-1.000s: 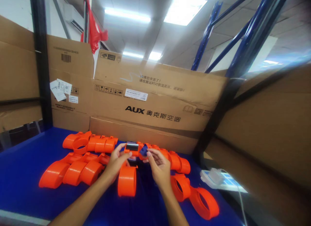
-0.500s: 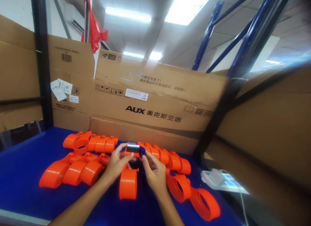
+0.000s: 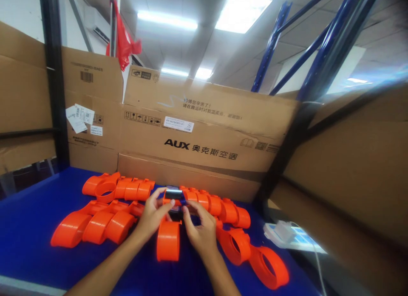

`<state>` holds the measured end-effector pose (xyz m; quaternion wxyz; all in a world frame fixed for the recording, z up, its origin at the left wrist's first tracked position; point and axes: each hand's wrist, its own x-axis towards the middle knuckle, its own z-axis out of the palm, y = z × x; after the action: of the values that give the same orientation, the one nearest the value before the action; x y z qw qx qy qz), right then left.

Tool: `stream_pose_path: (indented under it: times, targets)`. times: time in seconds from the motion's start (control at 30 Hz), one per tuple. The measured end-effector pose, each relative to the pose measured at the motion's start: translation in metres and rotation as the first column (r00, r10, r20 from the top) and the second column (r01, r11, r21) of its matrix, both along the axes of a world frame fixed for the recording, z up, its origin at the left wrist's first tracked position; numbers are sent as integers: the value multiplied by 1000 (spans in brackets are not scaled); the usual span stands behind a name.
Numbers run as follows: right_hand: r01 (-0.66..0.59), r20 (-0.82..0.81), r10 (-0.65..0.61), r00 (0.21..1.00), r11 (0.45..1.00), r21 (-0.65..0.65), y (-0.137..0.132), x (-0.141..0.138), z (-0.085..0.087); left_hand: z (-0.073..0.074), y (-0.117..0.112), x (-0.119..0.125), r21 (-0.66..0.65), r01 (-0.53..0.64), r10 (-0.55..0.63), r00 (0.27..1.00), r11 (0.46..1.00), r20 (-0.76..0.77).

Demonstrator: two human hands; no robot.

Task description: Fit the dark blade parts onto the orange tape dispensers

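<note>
My left hand (image 3: 155,211) is closed round an orange tape dispenser (image 3: 168,201), thumb at its front. A metal strip with a toothed edge (image 3: 174,194) lies across the top of that dispenser. At its right side, the thumb and fingertips of my right hand (image 3: 200,224) pinch a small dark blue piece (image 3: 182,200), mostly hidden by the fingers. Just below the hands, another orange tape dispenser (image 3: 168,241) rests on the blue table top (image 3: 127,270). A dark object (image 3: 175,215) behind the hands is partly covered; I cannot make out what it is.
Several orange dispensers stand in rows at the left (image 3: 70,229) and right (image 3: 228,211); two ring-shaped ones (image 3: 270,268) lie nearer on the right. A cardboard wall (image 3: 204,134) closes off the back. A white power strip with a plug (image 3: 285,233) sits at the right edge.
My right hand has shifted slightly left and down against the dispenser. Less of the dark blue piece shows now, closer to the dispenser's side. My left hand holds nearly still.
</note>
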<state>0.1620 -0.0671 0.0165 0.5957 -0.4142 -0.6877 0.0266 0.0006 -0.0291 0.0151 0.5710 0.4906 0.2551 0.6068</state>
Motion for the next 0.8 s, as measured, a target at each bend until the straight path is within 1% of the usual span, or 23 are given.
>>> stream_pose_path:
  times: [0.27,0.37,0.57,0.8]
  targets:
    - [87,89,-87,992,996,9,0,1,1,0,-1,1,27,2,-2,1000,1000,10]
    - [69,96,-71,993,997,28,-1,1,4,0,-2,1,27,9,-9,1000,1000,11]
    - [-13,82,7,997,998,64,-2,1,6,-1,-1,2,6,10,-10,1000,1000,14]
    - [-29,75,24,997,997,76,-6,0,9,-1,0,2,-6,17,-16,999,1000,48]
